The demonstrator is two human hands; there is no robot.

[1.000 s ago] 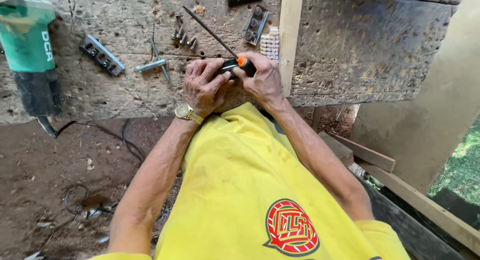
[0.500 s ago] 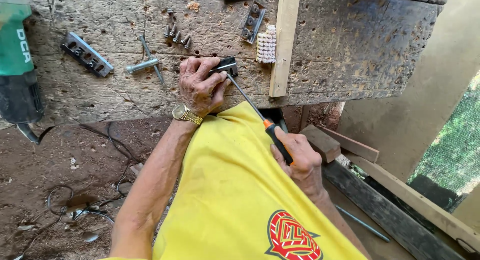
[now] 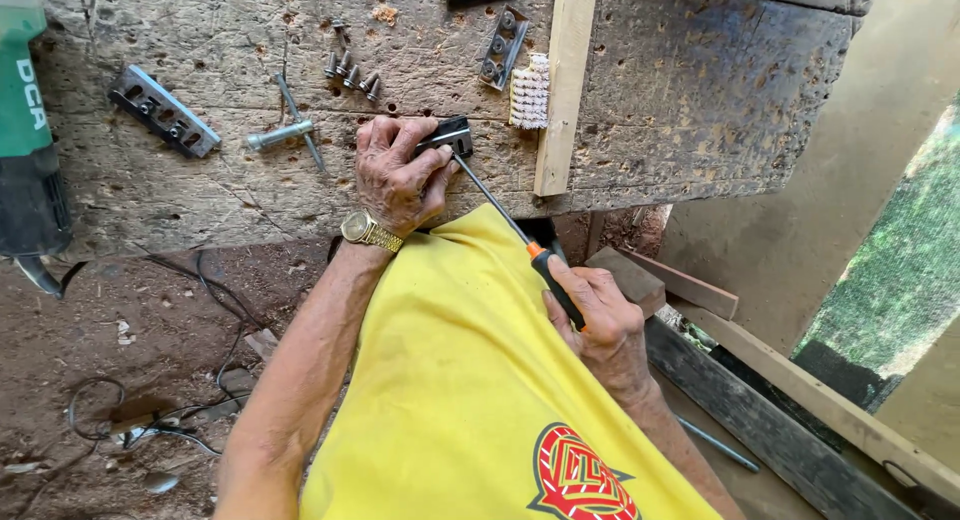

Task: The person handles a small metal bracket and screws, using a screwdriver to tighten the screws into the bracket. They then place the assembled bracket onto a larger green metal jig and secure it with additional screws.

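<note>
Centrally, left hand presses a small black metal bracket onto the worn wooden surface, grip clamped on it. Right hand, lower right, grip closed round the screwdriver handle; tip seemingly touching the bracket. Loose screws upper centre.

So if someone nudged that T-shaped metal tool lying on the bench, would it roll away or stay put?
The T-shaped metal tool would probably stay put: its crossbar should stop a full roll, so it would more likely pivot or slide. It looks like solid steel, so likely stiff and heavy for its size. The rough, pitted workbench should also resist sliding.
</note>
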